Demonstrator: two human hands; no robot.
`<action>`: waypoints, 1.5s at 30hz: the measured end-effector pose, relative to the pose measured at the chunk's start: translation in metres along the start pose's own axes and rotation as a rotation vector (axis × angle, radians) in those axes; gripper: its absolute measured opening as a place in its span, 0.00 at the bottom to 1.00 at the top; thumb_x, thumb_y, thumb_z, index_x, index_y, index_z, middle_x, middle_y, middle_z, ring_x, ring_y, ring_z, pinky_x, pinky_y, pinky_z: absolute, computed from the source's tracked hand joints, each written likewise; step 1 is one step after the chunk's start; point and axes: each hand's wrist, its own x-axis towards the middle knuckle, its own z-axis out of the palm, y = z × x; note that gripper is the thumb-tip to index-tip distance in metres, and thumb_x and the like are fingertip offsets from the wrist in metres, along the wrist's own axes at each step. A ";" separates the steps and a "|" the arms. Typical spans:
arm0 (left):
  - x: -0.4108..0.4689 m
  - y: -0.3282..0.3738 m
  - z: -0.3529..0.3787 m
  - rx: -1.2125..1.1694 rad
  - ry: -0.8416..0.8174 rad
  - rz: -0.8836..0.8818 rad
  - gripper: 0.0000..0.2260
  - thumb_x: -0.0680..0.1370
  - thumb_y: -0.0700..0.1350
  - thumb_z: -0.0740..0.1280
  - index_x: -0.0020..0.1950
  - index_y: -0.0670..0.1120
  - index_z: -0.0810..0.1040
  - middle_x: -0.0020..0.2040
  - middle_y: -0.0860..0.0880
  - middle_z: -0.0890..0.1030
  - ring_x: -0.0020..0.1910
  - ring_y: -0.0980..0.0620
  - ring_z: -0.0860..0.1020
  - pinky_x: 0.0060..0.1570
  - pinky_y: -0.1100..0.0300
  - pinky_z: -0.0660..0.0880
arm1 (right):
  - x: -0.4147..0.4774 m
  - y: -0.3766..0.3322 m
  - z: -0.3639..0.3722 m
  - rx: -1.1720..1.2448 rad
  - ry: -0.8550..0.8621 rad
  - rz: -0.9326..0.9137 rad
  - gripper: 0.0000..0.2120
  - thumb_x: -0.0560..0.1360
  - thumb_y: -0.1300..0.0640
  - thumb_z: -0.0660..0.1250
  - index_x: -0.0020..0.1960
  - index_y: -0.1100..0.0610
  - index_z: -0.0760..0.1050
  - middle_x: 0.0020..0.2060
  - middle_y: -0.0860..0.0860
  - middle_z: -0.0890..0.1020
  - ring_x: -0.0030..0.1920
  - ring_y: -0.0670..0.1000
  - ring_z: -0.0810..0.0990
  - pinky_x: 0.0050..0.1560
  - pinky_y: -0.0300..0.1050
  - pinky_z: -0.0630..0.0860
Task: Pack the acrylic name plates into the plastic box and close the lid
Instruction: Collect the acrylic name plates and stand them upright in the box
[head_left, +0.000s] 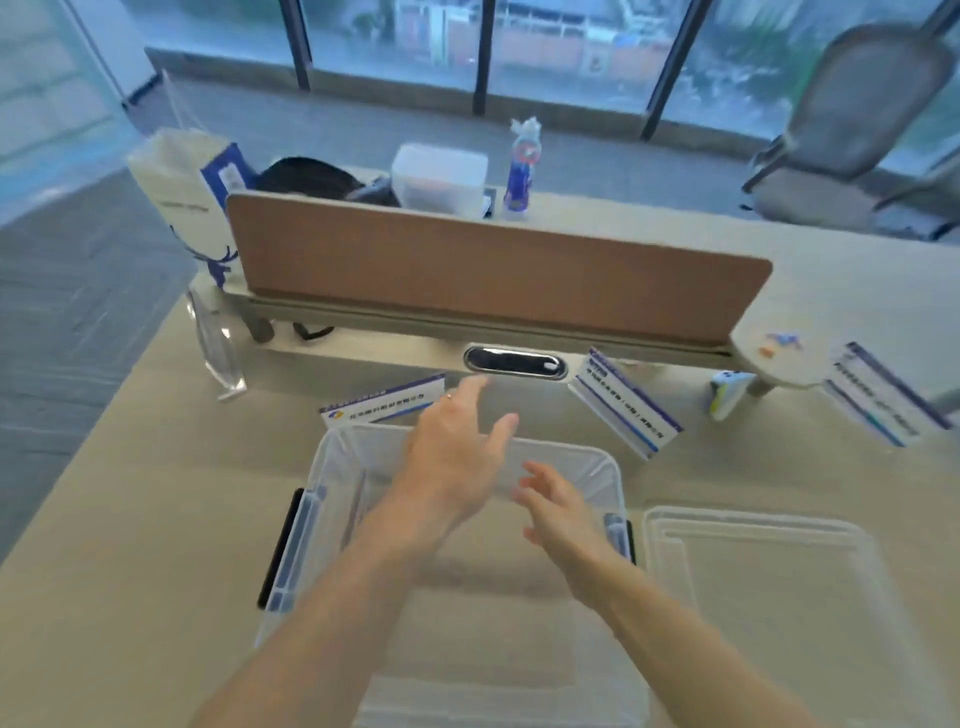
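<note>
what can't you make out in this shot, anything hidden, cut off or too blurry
Head view, the only one:
- Text on the name plates: too blurred to read.
- Floor of the plastic box: partly covered by the left hand, right hand and both forearms; near end cut off by the bottom edge.
- Lid: cut off at the lower right.
- Items behind the divider: their lower parts are hidden.

A pale beige tabletop (156, 519) fills the near view. A brown divider panel (493, 270) stands across its far side. Beyond lies grey carpet floor (78, 260), striped on the left. Tall windows (395, 36) with dark frames span the far wall, letting in cool daylight; the outdoor scene is blurred, perhaps buildings. A grey chair (857, 119) stands far right.
</note>
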 end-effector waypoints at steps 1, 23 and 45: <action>0.001 0.026 0.000 -0.041 0.014 0.062 0.23 0.82 0.51 0.69 0.75 0.45 0.72 0.69 0.45 0.80 0.69 0.45 0.77 0.68 0.53 0.71 | -0.007 -0.009 -0.023 0.004 0.005 -0.039 0.19 0.80 0.56 0.64 0.71 0.50 0.70 0.65 0.50 0.76 0.59 0.49 0.76 0.63 0.51 0.76; 0.009 0.344 0.280 -0.460 -0.463 -0.051 0.24 0.83 0.49 0.69 0.77 0.42 0.72 0.71 0.47 0.77 0.71 0.50 0.75 0.75 0.47 0.70 | -0.088 0.061 -0.503 0.330 0.578 -0.086 0.17 0.80 0.52 0.65 0.68 0.55 0.71 0.52 0.47 0.78 0.46 0.44 0.76 0.62 0.57 0.75; 0.241 0.377 0.559 -0.600 -0.423 -0.221 0.27 0.84 0.46 0.65 0.82 0.44 0.63 0.80 0.51 0.67 0.78 0.52 0.66 0.79 0.46 0.63 | 0.143 0.147 -0.630 0.403 0.706 0.148 0.21 0.78 0.52 0.66 0.70 0.53 0.69 0.55 0.46 0.76 0.50 0.48 0.76 0.43 0.42 0.69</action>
